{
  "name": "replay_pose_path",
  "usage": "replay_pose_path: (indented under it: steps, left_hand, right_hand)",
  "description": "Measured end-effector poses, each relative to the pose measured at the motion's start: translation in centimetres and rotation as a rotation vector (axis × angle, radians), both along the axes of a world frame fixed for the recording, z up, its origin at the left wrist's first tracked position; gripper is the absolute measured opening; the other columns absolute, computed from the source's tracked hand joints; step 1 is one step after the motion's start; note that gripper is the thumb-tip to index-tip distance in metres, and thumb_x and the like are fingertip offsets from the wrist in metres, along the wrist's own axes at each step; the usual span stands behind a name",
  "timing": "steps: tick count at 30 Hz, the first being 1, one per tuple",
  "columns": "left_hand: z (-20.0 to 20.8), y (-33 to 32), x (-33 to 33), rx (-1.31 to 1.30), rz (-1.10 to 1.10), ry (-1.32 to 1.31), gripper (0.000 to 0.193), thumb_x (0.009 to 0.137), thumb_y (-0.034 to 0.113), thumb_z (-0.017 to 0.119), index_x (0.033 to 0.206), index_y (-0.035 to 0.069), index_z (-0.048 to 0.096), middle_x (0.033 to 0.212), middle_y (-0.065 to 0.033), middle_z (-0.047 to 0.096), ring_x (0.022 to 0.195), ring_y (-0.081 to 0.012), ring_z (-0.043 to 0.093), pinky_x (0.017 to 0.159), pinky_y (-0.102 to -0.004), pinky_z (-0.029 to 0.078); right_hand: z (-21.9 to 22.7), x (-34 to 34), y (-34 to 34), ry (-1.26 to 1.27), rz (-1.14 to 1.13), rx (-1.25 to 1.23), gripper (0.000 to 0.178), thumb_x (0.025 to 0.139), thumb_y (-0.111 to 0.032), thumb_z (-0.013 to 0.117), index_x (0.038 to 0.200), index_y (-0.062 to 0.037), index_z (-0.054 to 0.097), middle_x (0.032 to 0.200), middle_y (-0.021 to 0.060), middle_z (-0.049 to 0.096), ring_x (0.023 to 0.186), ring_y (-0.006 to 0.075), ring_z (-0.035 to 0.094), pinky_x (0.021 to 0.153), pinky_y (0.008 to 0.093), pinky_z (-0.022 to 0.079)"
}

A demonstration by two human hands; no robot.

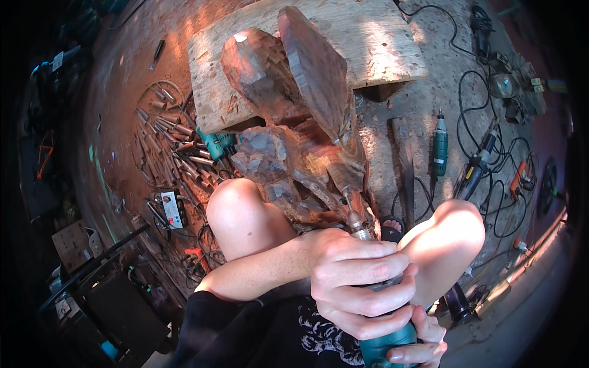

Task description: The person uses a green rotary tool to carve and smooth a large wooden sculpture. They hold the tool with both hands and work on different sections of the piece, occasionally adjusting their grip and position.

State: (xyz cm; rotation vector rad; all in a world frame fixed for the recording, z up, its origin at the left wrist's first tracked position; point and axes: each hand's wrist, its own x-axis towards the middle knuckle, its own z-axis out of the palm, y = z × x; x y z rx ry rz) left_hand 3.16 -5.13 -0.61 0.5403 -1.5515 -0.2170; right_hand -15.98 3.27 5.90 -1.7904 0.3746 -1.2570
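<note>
My left hand is wrapped round the front of a die grinder with a green body and a metal collet. Lower down, my right hand grips the rear of the same tool, partly hidden behind the left hand and the body. The grinder's thin bit points away from me and meets, or nearly meets, the near end of a large reddish-brown wood carving. This rough, faceted piece stands between my bare knees, its far part over a wooden board. Contact at the bit's tip is hard to make out.
Many carving gouges lie heaped left of the carving, near a green power tool and a small control box. To the right are a dark wooden bar, a green rotary tool, a black power tool and tangled cables.
</note>
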Motion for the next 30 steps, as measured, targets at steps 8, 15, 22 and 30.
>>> replay_pose_path:
  steps: [8, 15, 22, 30]
  left_hand:
    - [-0.3, -1.8, 1.2, -0.154, -0.115, -0.051, 0.054, 0.064, -0.015, 0.090, 0.107, 0.008, 0.067, 0.077, -0.0021, 0.070, 0.062, -0.0172, 0.066, 0.050, -0.0269, 0.054]
    - [-0.5, -1.3, 1.0, -0.139, -0.087, -0.031, 0.054, 0.065, -0.017, 0.090, 0.107, 0.008, 0.067, 0.081, -0.0020, 0.070, 0.064, -0.0161, 0.067, 0.053, -0.0274, 0.056]
    - [-0.7, -0.3, 0.2, -0.119, -0.019, 0.028, 0.054, 0.067, -0.017, 0.090, 0.109, 0.008, 0.068, 0.087, -0.0035, 0.072, 0.067, -0.0170, 0.068, 0.055, -0.0280, 0.057]
    - [-0.9, -0.4, 0.2, -0.139, -0.053, 0.011, 0.060, 0.061, -0.018, 0.092, 0.112, 0.004, 0.069, 0.093, -0.0082, 0.074, 0.068, -0.0203, 0.069, 0.056, -0.0302, 0.057]
  right_hand:
    - [1.0, 3.2, 2.6, -0.087, -0.280, 0.205, 0.010, 0.085, -0.011, 0.077, 0.095, -0.0105, 0.075, 0.108, 0.0300, 0.079, 0.126, 0.0680, 0.061, 0.096, 0.0753, 0.057]
    - [1.0, 4.1, -0.2, -0.075, -0.282, 0.070, 0.006, 0.084, -0.012, 0.077, 0.089, -0.0109, 0.075, 0.105, 0.0282, 0.080, 0.123, 0.0667, 0.064, 0.094, 0.0746, 0.059]
    - [1.9, 3.5, 4.1, -0.014, -0.336, 0.262, 0.014, 0.083, -0.008, 0.079, 0.095, -0.0119, 0.074, 0.108, 0.0269, 0.080, 0.124, 0.0633, 0.066, 0.096, 0.0730, 0.060]
    - [0.8, 3.3, 2.9, -0.070, -0.296, 0.140, 0.013, 0.084, -0.009, 0.078, 0.096, -0.0106, 0.075, 0.107, 0.0277, 0.080, 0.124, 0.0647, 0.065, 0.094, 0.0732, 0.060]
